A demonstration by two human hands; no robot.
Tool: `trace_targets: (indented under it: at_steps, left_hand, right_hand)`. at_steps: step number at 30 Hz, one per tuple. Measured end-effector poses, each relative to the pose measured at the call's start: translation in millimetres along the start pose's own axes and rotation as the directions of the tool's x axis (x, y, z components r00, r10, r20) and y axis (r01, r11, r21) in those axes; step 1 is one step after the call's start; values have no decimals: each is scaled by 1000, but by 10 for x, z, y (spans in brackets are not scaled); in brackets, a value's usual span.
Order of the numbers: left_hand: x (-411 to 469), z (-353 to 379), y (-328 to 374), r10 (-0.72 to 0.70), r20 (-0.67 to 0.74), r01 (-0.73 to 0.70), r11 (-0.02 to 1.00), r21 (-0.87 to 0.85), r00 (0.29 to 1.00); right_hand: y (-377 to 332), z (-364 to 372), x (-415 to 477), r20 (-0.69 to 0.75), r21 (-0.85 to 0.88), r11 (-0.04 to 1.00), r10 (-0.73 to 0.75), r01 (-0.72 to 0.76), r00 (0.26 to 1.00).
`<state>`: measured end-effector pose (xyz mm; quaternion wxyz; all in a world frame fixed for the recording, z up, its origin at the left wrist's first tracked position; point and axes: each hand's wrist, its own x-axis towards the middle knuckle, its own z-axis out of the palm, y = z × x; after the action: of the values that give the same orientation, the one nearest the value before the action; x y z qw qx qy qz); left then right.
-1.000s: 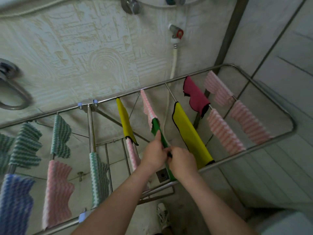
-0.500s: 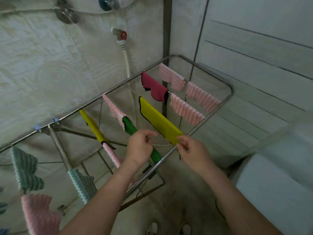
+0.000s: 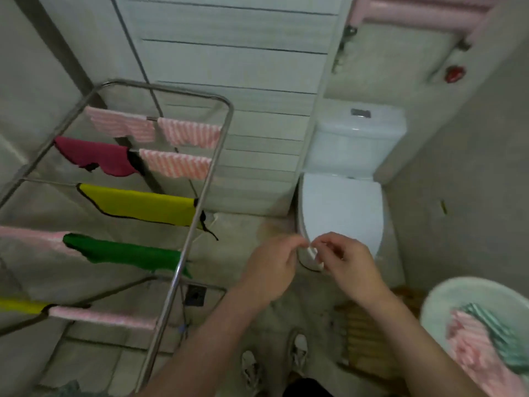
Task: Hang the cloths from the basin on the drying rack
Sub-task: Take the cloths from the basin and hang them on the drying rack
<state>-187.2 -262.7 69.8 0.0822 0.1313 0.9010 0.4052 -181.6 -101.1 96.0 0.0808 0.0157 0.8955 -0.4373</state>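
Shoes (image 3: 249, 371) show at the bottom edge on the grey floor (image 3: 257, 316), with both bare forearms reaching forward above them. Left grip (image 3: 272, 270) and right grip (image 3: 350, 267) hang side by side over the floor, in front of the closed toilet (image 3: 343, 213). Each has its fingers loosely curled with nothing visible in them, and the fingertips of the two nearly meet. Both are well clear of the rack.

At the lower right corner, just right of the right forearm, sits the pale basin (image 3: 429, 305), partly cut off by the frame edge. Inside it a basin pink cloth (image 3: 472, 348) and a teal striped cloth (image 3: 499, 333) lie crumpled together. A slatted wooden piece (image 3: 363, 339) stands beside the basin; what it is I cannot tell.

To the left stands the metal drying rack (image 3: 171, 88), its rails loaded:
- **Nearest rail:** a near yellow cloth (image 3: 17, 306) and a near pink cloth (image 3: 103, 316).
- **Next rail:** a pale pink cloth (image 3: 31, 239) touching a green cloth (image 3: 126, 253).
- **Third rail:** a black-edged yellow cloth (image 3: 143, 204).
- **Fourth rail:** a maroon cloth (image 3: 94, 156) beside a striped pink cloth (image 3: 177, 164).
- **Farthest rail:** a pair of pink striped cloths (image 3: 120, 124).

Behind the toilet rises its cistern (image 3: 357, 138) against a panelled wall (image 3: 234, 61). Pink pipes (image 3: 423, 10) run across the top right corner, with a red valve (image 3: 455, 74) below them.
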Motion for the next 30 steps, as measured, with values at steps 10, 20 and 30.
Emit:
trace_targets:
  at_steps: [10, 20, 30]
  left_hand:
    - [109, 1216, 737, 205, 365, -237, 970, 44, 908]
    - [-118, 2911, 1598, 266, 664, -440, 892, 106, 699]
    - [141, 4079, 1665, -222, 724, -32, 947, 320, 653]
  right_hand:
    - [1374, -786, -973, -262, 80, 887, 458, -454, 849]
    - [3057, -1141, -1713, -172, -98, 707, 681, -700, 712]
    - [3660, -1187, -1949, -36, -165, 624, 770, -764, 637]
